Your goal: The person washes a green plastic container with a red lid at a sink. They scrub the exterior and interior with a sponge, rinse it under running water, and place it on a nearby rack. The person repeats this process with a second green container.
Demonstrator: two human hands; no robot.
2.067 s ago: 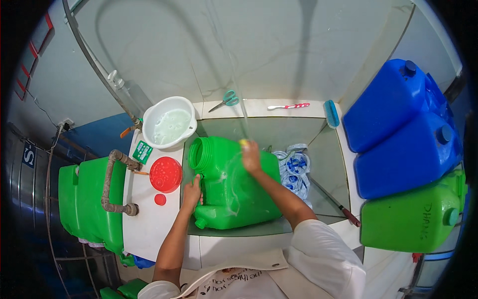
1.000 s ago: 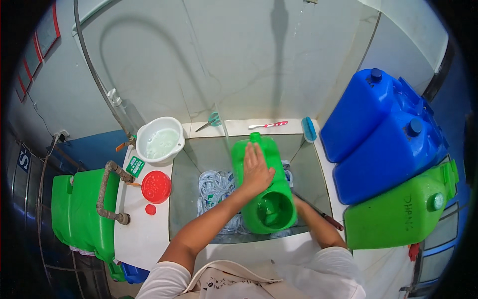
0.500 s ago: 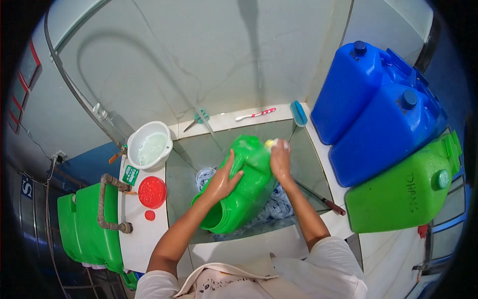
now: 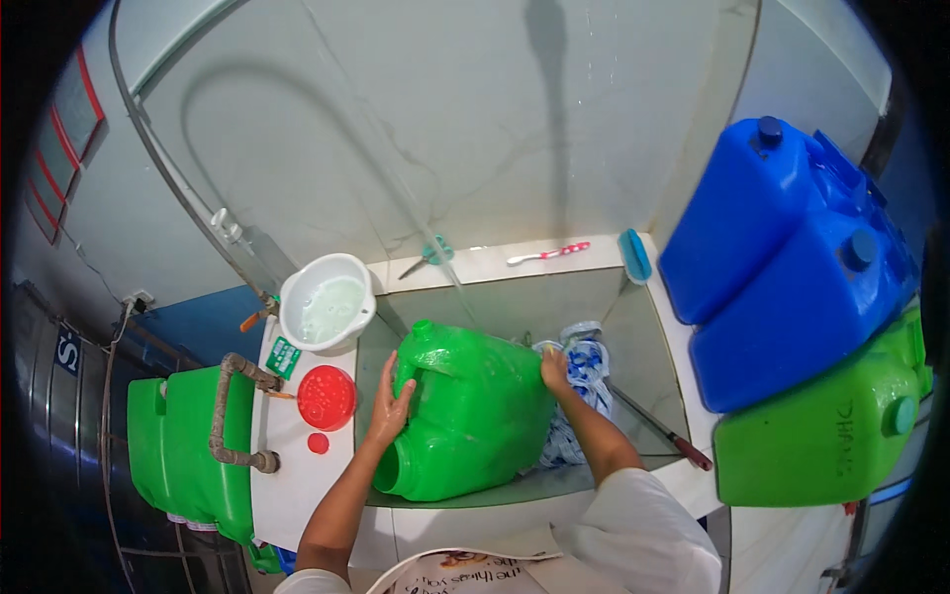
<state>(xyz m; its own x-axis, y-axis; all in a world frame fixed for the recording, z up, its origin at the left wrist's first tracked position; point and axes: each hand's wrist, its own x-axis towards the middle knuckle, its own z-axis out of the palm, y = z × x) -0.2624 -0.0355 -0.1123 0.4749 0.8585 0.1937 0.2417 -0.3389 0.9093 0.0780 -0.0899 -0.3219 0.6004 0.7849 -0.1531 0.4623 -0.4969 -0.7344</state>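
Below, a green jerrycan (image 4: 465,411) lies on its side in the tiled sink (image 4: 515,297), its open mouth toward 7 o'clock, its handle end toward 11.

Left hand (image 4: 388,404): flat on the can's left shoulder, fingers spread and pressed to the plastic, nothing pinched. Right hand (image 4: 554,368): on the can's upper right edge at 2 o'clock, fingers curled over it; whether they pinch a sponge or cloth I cannot tell.

At 3 o'clock of the can, touching it, a heap of blue-and-white cloth (image 4: 579,396). A long dark-handled tool (image 4: 658,428) leans across the sink's right corner.

On the ledge at 9 o'clock: a red lid (image 4: 327,397) and a small red cap (image 4: 318,443), with a white basin (image 4: 326,300) of water behind them at 11. Along the back rim at 12: a toothbrush (image 4: 547,254) and a blue scrub brush (image 4: 634,254). At 3 o'clock, two blue jerrycans (image 4: 792,267) are stacked over another green one (image 4: 821,426).

Risks, as judged:
- Wet plastic under an open palm gives poor purchase; the can could roll toward the sink's front edge and spill out of its open mouth.
- The cap sits close to the ledge edge; a knock from the left elbow could send it to the floor.
- The stack at the right looks tilted; a bump could shift it.
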